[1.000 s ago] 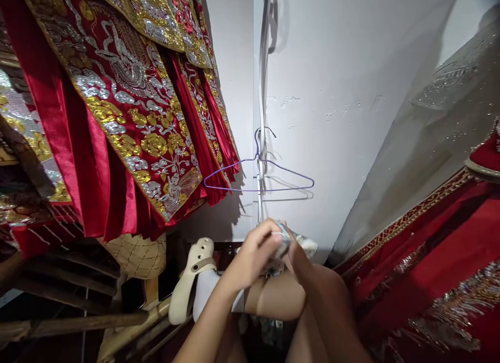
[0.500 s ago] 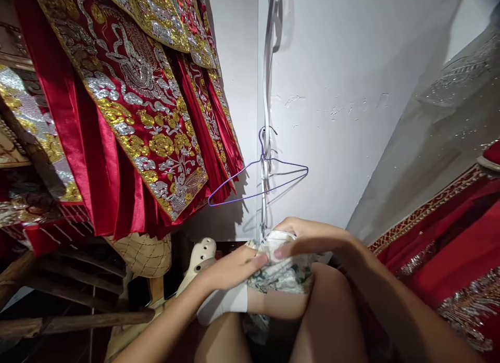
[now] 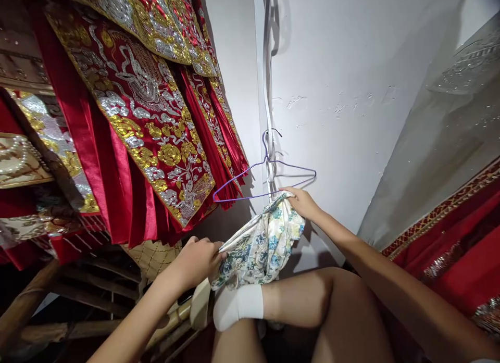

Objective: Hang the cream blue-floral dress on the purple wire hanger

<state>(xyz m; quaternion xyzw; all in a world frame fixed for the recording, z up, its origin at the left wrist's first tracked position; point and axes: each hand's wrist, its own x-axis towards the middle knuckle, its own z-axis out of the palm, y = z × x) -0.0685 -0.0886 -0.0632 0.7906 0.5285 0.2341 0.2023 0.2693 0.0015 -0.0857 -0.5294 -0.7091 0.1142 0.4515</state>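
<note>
Stretched between my two hands is a white cloth garment (image 3: 260, 243) with a blue, green and yellow floral print; its exact kind is unclear. My left hand (image 3: 201, 261) is closed round its lower left corner. At its upper right edge, my right hand (image 3: 302, 202) pinches the fabric. Just above the garment hangs a purple wire hanger (image 3: 250, 197), hooked on a white strip along the wall. The hanger's lower bar is bare, and the garment's top edge comes close to it near my right hand.
Red embroidered costumes (image 3: 156, 139) hang at the left. More red fabric (image 3: 469, 238) and a sheer grey-white veil (image 3: 441, 128) are on the right. Bamboo furniture (image 3: 58, 329) stands at lower left. My crossed leg with a white sock (image 3: 238, 305) lies below the garment.
My hands have moved apart: the left went down and left, the right rose towards the hanger. The bunched garment has spread out between them. The view shifted slightly.
</note>
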